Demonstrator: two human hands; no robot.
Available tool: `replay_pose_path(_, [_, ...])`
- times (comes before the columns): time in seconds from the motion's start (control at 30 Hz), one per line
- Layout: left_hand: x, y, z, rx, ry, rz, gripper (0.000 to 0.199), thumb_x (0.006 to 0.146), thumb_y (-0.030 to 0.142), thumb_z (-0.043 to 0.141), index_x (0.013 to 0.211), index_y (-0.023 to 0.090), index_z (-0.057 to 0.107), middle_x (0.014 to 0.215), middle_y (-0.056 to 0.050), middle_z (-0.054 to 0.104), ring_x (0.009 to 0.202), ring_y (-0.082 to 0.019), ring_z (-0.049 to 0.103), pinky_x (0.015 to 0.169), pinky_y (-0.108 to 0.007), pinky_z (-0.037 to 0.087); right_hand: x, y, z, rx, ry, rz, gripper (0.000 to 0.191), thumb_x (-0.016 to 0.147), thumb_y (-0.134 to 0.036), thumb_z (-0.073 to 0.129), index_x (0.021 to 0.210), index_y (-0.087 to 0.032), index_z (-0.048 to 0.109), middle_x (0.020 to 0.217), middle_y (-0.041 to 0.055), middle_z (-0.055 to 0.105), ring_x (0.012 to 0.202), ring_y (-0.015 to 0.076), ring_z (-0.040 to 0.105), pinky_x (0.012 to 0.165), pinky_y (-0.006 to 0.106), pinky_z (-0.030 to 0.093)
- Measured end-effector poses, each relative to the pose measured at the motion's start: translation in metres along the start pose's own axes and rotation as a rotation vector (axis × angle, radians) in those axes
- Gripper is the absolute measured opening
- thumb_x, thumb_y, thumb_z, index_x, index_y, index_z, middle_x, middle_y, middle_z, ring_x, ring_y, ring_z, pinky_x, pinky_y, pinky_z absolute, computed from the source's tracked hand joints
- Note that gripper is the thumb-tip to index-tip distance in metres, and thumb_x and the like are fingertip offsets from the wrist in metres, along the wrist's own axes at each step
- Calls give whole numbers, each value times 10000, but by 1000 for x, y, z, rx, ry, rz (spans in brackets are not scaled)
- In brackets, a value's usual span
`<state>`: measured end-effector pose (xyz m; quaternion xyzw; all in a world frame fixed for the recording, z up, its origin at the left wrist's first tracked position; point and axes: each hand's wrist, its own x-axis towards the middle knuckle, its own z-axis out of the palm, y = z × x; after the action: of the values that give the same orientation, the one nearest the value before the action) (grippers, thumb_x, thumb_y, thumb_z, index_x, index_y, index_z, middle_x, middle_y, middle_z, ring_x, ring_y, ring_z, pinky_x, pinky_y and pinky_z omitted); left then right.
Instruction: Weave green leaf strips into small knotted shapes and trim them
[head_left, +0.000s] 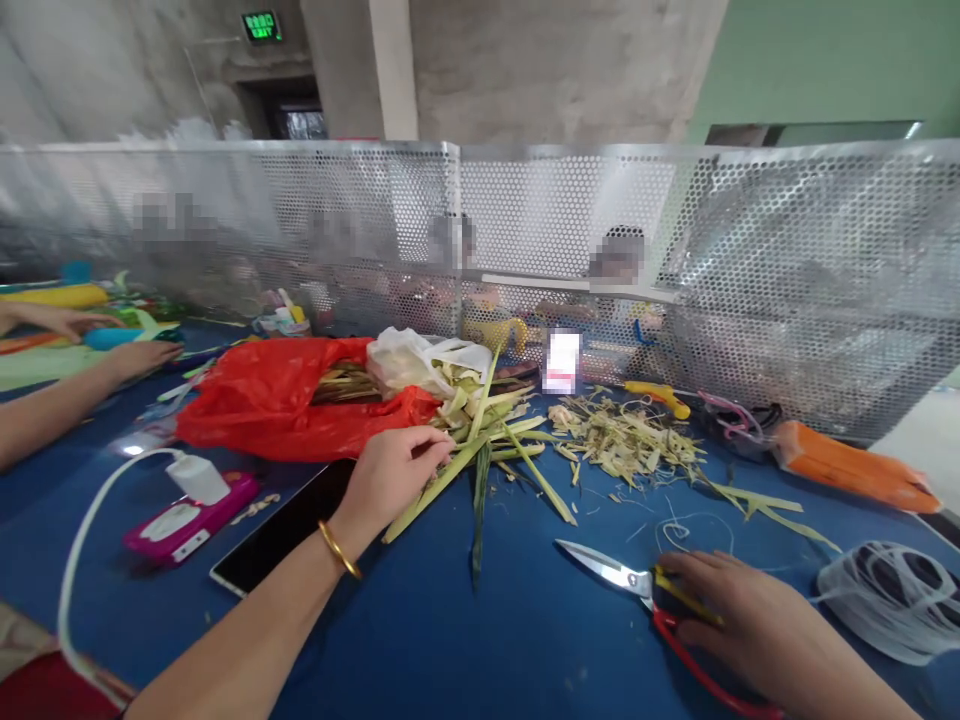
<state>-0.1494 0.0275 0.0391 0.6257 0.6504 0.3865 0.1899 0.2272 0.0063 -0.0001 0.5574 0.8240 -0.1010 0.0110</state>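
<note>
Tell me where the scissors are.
In the head view, the scissors are at lower right, partly under the right hand, left of the coil of white string.

The blue counter (pixel 450 640) carries pale green leaf strips (pixel 427 500), a bright red bag (pixel 247 400), a magenta power strip (pixel 187 525), an orange bundle (pixel 855 465) and silver-bladed scissors (pixel 646 588) with red and yellow handles. Along its far edge, a silvery partition (pixel 555 200) patterned with round holes.
</note>
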Motion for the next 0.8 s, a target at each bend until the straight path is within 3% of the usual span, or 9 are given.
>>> replay_pose_path(0.1, [-9,17,14,99,-56,68,256,812,376,513,803,232,723,723,6,715,620,-152,624,584,-225,405,-1,-3,-5,-9,12,20,370,800,-261,526,1158,-267,619,1120,70,684,989,270,645,809,349,500])
replay_pose_path(0.2, [-7,33,47,179,-232,85,231,756,394,582,704,216,720,666,-14,701,616,-161,616,577,-233,388,0,-5,-6,2,18,25,352,822,-282,514,1158,-256,618,1047,72,707,919,267,666,747,336,506])
replay_pose_path(0.27, [1,38,75,93,-416,-88,360,751,476,575,558,187,669,531,-27,648,476,-143,566,536,-238,390,2,-4,-4,-6,54,9,312,831,-297,510,1116,-257,631,1041,72,706,910,273,665,735,338,502])
replay_pose_path(0.33, [11,39,102,14,-433,-225,492,751,521,559,402,175,570,424,-36,570,418,-132,530,515,-237,396,4,-3,0,-14,87,-14,291,847,-310,495,1097,-251,633,1054,75,698,910,276,662,740,347,496])
replay_pose_path(0.43, [25,35,128,-56,-390,-294,486,768,493,547,402,172,534,436,-26,565,388,-116,517,473,-226,396,6,-5,3,-16,95,-44,286,853,-294,489,1095,-230,629,1021,75,698,904,272,657,734,348,490])
replay_pose_path(0.53, [33,32,136,-137,-337,-347,371,711,368,636,421,158,540,422,-3,540,356,-94,481,426,-208,357,5,-8,3,-18,93,-57,267,849,-273,492,1065,-220,639,962,70,697,875,266,654,715,348,485])
replay_pose_path(0.63, [28,35,134,-263,-294,-382,318,682,264,656,422,152,512,381,23,470,339,-73,422,392,-194,297,4,-10,1,34,175,-51,271,862,-303,484,1068,-221,640,999,80,681,880,265,644,730,360,478])
replay_pose_path(0.8, [1,55,124,-576,-275,-375,235,737,337,603,604,150,552,529,30,536,403,-50,431,401,-170,293,7,-26,-6,428,402,-45,324,871,-434,491,1075,-228,637,1037,91,667,932,240,617,785,343,468])
